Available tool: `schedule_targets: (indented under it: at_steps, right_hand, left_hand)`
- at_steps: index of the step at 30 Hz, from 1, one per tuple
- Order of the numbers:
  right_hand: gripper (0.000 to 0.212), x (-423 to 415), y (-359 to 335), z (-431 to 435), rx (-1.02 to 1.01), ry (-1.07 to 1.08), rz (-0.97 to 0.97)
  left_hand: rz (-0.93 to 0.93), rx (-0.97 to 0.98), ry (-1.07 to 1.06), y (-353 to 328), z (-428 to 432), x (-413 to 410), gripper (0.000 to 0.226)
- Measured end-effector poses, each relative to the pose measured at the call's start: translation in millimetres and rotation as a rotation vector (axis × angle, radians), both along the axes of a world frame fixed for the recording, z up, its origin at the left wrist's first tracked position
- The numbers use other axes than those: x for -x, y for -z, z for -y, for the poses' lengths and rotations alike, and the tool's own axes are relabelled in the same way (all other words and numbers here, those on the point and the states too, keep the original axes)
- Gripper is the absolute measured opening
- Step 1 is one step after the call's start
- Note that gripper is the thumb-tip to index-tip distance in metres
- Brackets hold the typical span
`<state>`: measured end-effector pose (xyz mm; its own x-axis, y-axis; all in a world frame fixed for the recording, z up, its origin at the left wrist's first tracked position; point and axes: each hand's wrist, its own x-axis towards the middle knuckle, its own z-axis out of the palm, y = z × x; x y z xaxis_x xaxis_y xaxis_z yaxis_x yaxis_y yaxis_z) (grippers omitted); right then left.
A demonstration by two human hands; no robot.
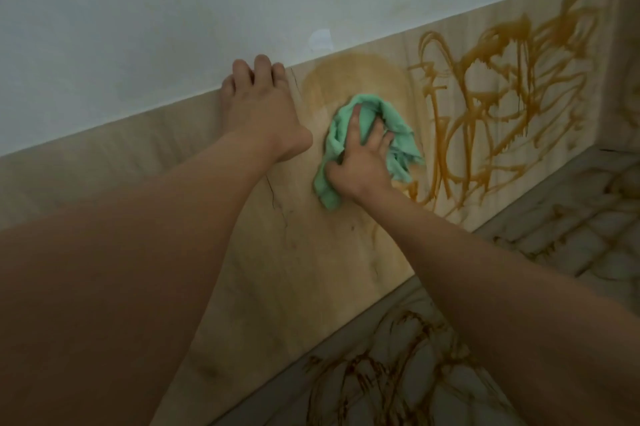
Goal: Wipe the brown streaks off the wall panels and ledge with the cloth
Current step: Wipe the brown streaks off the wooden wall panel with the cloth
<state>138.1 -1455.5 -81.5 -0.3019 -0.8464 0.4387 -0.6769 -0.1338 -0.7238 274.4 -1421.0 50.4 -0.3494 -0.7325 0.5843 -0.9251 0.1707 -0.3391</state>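
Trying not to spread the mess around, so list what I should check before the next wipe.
1. Grip of right hand on green cloth: ok.
2. That cloth pressed against wall panel: ok.
3. Bracing left hand rests on panel's top edge, clear of streaks: ok.
4. Orange smeared patch above cloth gone: not ok, haze remains.
5. Thick brown streaks on the right and on the ledge gone: not ok.
6. Wiping face of cloth clean: cannot tell, hidden.

Crumpled mint-green cloth (398, 135): soft woven fabric, matt.
Pale wood-grain wall panel (311, 252): smooth, faint sheen.
Brown streaks (502, 96): glossy, wet-looking.
White marble-look ledge (571, 245): smooth.
Upper wall (173, 10): white, matt.
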Motion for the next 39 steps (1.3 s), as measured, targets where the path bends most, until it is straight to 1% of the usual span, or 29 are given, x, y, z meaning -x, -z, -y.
schedule_targets:
  at_steps: [2,3,5,7,10,12,14,16,19,21,24,25,26,28,29,30,32,33,34,36,37,39]
  right_hand:
    - [0.11,-17.6,6.9,-2.2,0.033,-0.035,-0.023]
    - [0.108,-22.9,3.0,-2.3,0.04,-0.039,0.014]
    - [0.101,-30.4,-14.8,1.5,0.044,-0.008,0.147]
    - [0.097,-34.9,-32.3,5.5,0.013,0.034,0.269]
    - [0.1,-38.5,-44.7,4.4,-0.066,0.062,0.373]
    - [0.097,-41.0,-52.1,-1.3,-0.06,0.084,0.444]
    - [0.09,-38.4,-66.9,-3.2,-0.04,0.178,0.535]
    - [0.085,-35.0,-85.1,-3.4,-0.047,0.281,0.592]
    - [0.082,-28.5,-109.8,-3.3,-0.092,0.333,0.647]
    - [0.089,-22.4,-116.9,-4.8,-0.126,0.306,0.689]
    - [0.096,-15.0,-129.0,-6.4,-0.298,0.219,0.694]
    - [0.094,-13.6,-133.9,-6.5,-0.345,0.181,0.695]
    - [0.087,-11.1,-138.5,-7.0,-0.368,0.141,0.7]
    - [0.066,-4.0,-148.0,-7.7,-0.392,0.068,0.712]
    - [0.06,-1.0,-150.6,-7.3,-0.387,0.047,0.728]
    - [0.06,4.1,-152.5,-6.2,-0.38,0.044,0.752]
    - [0.073,10.5,-155.1,-2.3,-0.357,0.091,0.781]
    - [0.073,14.3,-157.2,1.2,-0.349,0.111,0.782]
    - [0.068,23.0,-160.4,7.7,-0.339,0.122,0.779]
    - [0.062,48.0,-163.9,21.8,-0.322,0.161,0.781]
    - [0.063,62.1,-165.4,29.5,-0.323,0.162,0.769]
    - [0.076,91.8,-169.0,44.7,-0.325,0.162,0.726]
  left_hand:
    - [0.026,-0.017,0.002,-5.4,-1.7,-0.1,0.097]
    - [0.04,-0.019,0.009,-7.0,-1.7,-0.6,0.097]
    - [0.061,-0.024,0.037,-13.1,0.5,-3.7,0.094]
    - [0.061,-0.039,0.054,-18.3,2.0,-6.4,0.089]
    - [0.067,-0.101,0.083,-28.0,1.1,-6.8,0.085]
    - [0.08,-0.169,0.09,-37.3,-1.2,-8.3,0.086]
    - [0.123,-0.231,0.089,-49.3,-3.2,-8.1,0.087]
    - [0.17,-0.27,0.097,-56.8,-5.6,-8.6,0.078]
    - [0.242,-0.343,0.115,-70.7,-6.7,-8.5,0.069]
    - [0.275,-0.395,0.121,-77.4,-6.2,-8.1,0.068]
    - [0.318,-0.45,0.145,-90.1,0.7,-9.5,0.072]
    - [0.331,-0.472,0.145,-93.3,1.4,-10.9,0.076]
    - [0.347,-0.493,0.134,-95.8,1.2,-11.7,0.08]
    - [0.355,-0.541,0.112,-100.1,-0.5,-8.2,0.085]
    - [0.352,-0.557,0.108,-102.1,-1.8,-6.0,0.086]
    - [0.355,-0.576,0.09,-103.8,-1.6,-2.2,0.087]
    - [0.356,-0.616,0.04,-109.9,1.3,1.2,0.089]
    - [0.342,-0.634,0.027,-113.5,3.4,2.5,0.085]
    - [0.303,-0.641,0.023,-116.8,6.5,7.1,0.076]
    - [0.202,-0.648,0.013,-123.8,9.9,22.0,0.049]
    - [0.159,-0.641,0.004,-128.1,11.8,31.0,0.038]
    - [0.149,-0.593,0.067,-134.4,20.8,49.6,0.028]
